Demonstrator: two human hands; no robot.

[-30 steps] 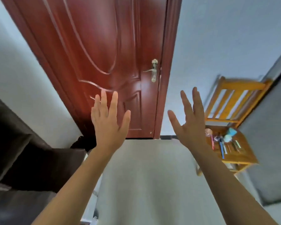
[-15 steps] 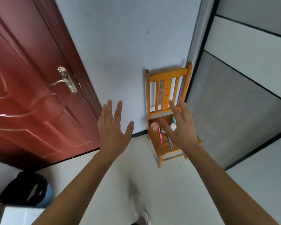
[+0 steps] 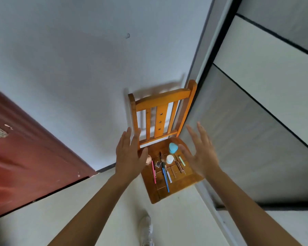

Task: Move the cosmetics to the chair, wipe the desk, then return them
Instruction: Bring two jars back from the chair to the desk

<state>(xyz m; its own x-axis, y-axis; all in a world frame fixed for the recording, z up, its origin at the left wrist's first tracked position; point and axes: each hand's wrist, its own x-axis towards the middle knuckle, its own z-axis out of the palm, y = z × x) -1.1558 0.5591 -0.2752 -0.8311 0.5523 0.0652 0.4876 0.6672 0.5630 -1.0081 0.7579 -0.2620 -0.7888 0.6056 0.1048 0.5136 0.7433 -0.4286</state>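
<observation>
Standing well left of the left fingers, a glossy red-brown door (image 3: 25, 166) meets a matte white wall (image 3: 78, 68). The left hand (image 3: 130, 157) shows its back, fingers straight and close together, thumb spread wide, holding nothing. Its thumb tip overlaps a round, rose-tinted jar (image 3: 148, 159) in the view; whether they touch cannot be told.

Between the two hands is an orange varnished wooden chair (image 3: 164, 99) with a slatted back and a darker plank seat. The cosmetics (image 3: 165, 176) lie on that seat, below and between the fingertips:
- a thin pink pencil (image 3: 153, 172) just right of the left thumb
- a squat white jar (image 3: 169, 159) in the middle
- a smooth, pale-blue egg-shaped sponge (image 3: 173, 147) behind it
- a short mint-green stick (image 3: 182, 161) just left of the right thumb
- several slim brown sticks alongside

The right hand (image 3: 201, 157), slightly blurred, has its fingers extended and fanned apart, gripping nothing, above the seat's right edge. Beyond its fingers rise flat grey panels (image 3: 256, 139) edged in black. Below the wrists, a white shoe (image 3: 146, 228) rests on the pale floor.
</observation>
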